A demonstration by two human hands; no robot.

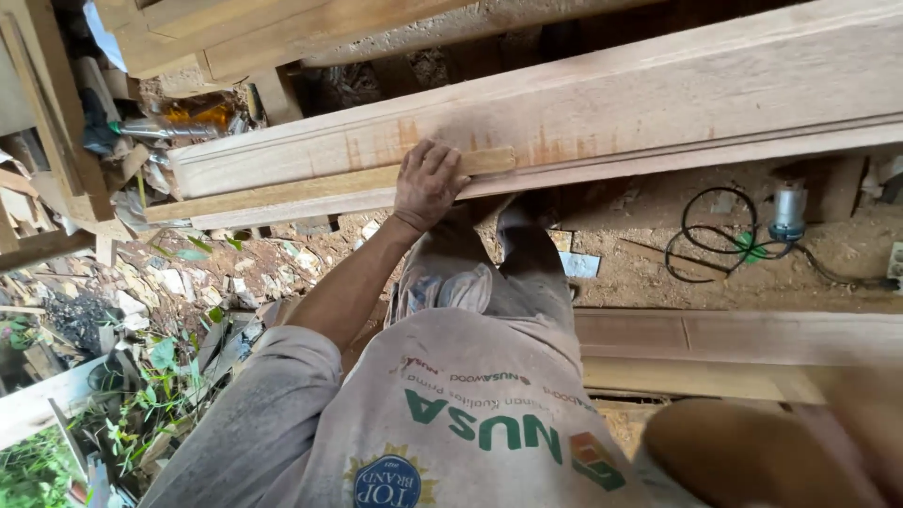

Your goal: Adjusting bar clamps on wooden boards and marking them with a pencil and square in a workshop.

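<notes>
My left hand [428, 183] reaches forward and closes over the end of a thin wooden strip [282, 193]. The strip lies along the lower edge of a long, broad pale beam [658, 94] that crosses the view at a slant. My fingers curl over the strip's top and press against the beam. At the bottom right only a blurred stretch of my right arm [752, 452] shows, and the hand itself is out of sight. My grey shirt [451, 414] and trousered legs fill the lower middle.
A small silver power tool [788, 209] and its coiled black cable [715, 235] lie on the sawdust-covered ground under the beam. Flat planks [734, 339] lie to my right. Wooden frames [56, 113] stand at the top left, with rubble, offcuts and green plants [141, 376] below them.
</notes>
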